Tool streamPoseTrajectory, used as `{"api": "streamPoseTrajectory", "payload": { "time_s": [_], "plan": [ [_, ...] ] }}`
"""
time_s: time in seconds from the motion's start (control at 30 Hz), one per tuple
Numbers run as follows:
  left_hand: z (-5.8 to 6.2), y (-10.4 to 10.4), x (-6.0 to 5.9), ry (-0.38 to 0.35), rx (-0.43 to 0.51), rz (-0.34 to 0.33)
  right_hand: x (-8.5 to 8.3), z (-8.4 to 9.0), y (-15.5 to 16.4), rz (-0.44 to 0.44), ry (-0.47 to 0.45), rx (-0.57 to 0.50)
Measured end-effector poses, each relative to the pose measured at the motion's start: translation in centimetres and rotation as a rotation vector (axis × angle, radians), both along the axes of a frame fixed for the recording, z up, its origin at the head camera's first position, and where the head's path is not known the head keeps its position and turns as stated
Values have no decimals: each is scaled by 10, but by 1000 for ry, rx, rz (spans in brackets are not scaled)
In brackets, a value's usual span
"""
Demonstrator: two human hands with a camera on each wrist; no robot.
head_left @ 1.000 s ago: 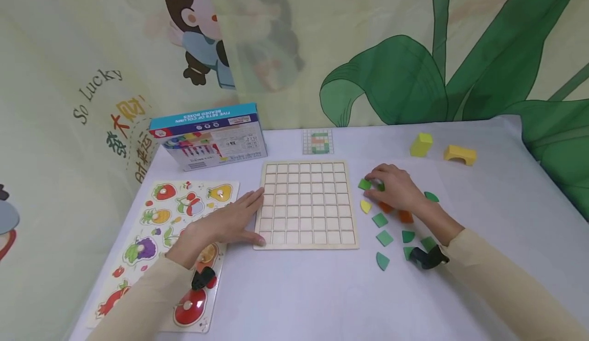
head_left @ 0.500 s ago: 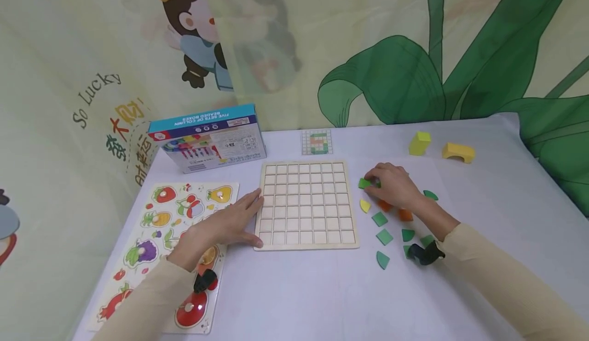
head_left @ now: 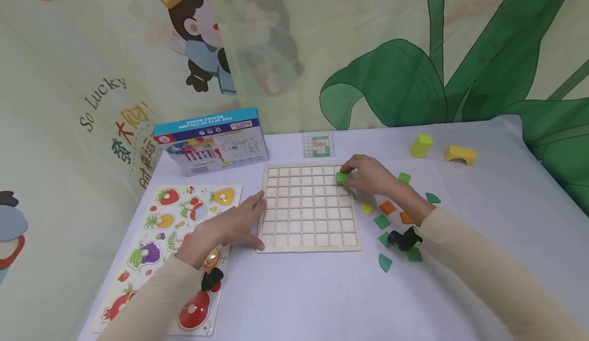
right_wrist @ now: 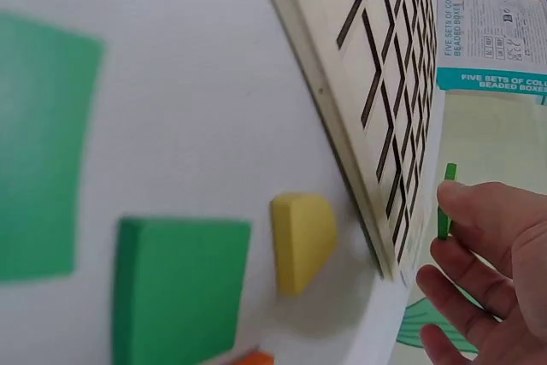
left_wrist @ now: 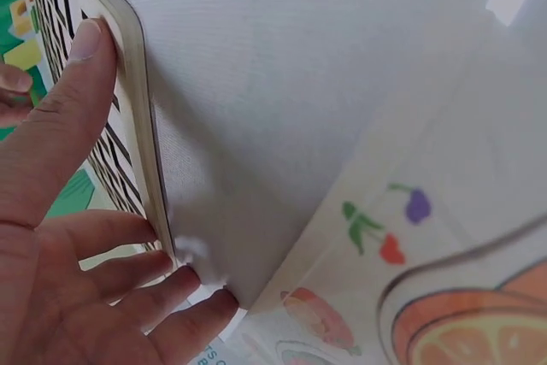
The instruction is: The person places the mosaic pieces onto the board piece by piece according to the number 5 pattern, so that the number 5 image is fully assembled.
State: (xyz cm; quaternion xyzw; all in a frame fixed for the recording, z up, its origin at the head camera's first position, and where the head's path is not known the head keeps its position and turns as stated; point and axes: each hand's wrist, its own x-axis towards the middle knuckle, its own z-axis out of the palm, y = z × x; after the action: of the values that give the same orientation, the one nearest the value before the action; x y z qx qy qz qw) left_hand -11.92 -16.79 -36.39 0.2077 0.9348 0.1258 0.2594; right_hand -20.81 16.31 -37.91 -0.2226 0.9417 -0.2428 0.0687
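Observation:
A wooden grid board (head_left: 307, 228) (left_wrist: 132, 83) (right_wrist: 367, 66) lies flat in the middle of the white table. My right hand (head_left: 365, 174) (right_wrist: 491, 250) pinches a light green square tile (head_left: 342, 177) (right_wrist: 444, 203) over the board's far right cells. Flat and with straight fingers, my left hand (head_left: 230, 222) (left_wrist: 68, 237) presses against the board's left edge. Loose tiles lie right of the board: a yellow one (head_left: 366, 208) (right_wrist: 303, 241), green ones (head_left: 381, 222) (right_wrist: 179, 288), orange ones (head_left: 387, 207) and a light green square (head_left: 404, 178).
A fruit peg puzzle (head_left: 170, 249) lies at the left under my left forearm. A blue box (head_left: 211, 141) and a small pattern card (head_left: 318, 144) stand behind the board. Two yellow blocks (head_left: 421, 145) (head_left: 460, 155) sit at the far right. A patterned curtain hangs behind.
My right hand lifted a light green tile from the pile and carried it left onto the board's far right corner. The left hand stayed on the board's edge.

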Motion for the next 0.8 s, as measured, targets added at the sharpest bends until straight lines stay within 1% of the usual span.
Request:
{"api": "streamPoseTrajectory", "payload": {
  "time_s": [0.13,0.27,0.43,0.5,0.67,0.8],
  "plan": [
    [-1,1,1,-13,-3,16,-6,-3,-12,22,-26,-25],
    [-1,1,2,-8,1,20,-9,-6,-19,32,-47,-46],
    [-1,1,2,4,-1,19,-11,-10,-22,3,-87,-60],
    [-2,1,2,4,-1,19,-11,-12,-22,-3,-89,-61],
    [-3,1,2,5,-8,21,-12,-17,-22,12,-54,-70],
    [-4,0,2,10,-15,19,-13,-19,-23,6,-41,-71]
  ]
}}
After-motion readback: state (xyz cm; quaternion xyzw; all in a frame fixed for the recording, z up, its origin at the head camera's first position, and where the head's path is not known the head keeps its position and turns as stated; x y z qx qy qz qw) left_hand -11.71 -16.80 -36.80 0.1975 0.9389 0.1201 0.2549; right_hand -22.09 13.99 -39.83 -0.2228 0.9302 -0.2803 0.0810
